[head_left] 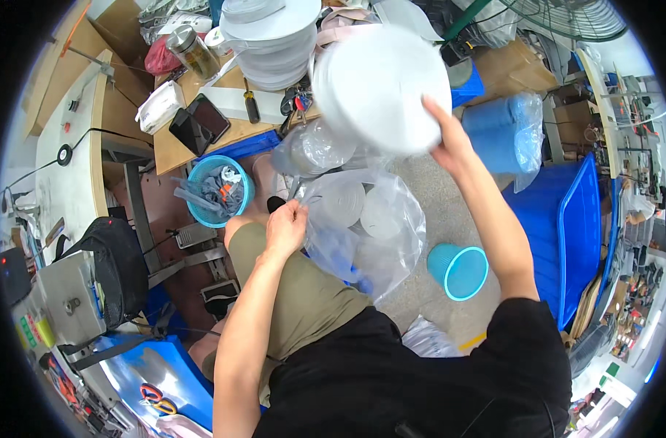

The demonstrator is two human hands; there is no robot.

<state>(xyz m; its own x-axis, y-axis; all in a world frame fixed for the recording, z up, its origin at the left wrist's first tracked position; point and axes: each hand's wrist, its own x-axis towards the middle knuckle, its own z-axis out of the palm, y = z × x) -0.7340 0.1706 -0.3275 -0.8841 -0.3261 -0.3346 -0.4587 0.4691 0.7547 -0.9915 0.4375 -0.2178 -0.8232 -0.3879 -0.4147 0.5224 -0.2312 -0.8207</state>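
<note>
My right hand is closed on the edge of a large, flat white roll, held up in front of me and slightly blurred. Lower down, my left hand pinches the rim of a clear plastic bag that gapes beside my knee. Inside the bag lie round white rolls, seen partly through the film. On the wooden table at the far side stands a stack of similar white rolls, close to the raised one.
A light-blue basket of scraps stands left of my knee, and another light-blue basket to the right. Blue plastic-wrapped rolls and a big blue bin line the right. The table carries phones, a screwdriver and a jar.
</note>
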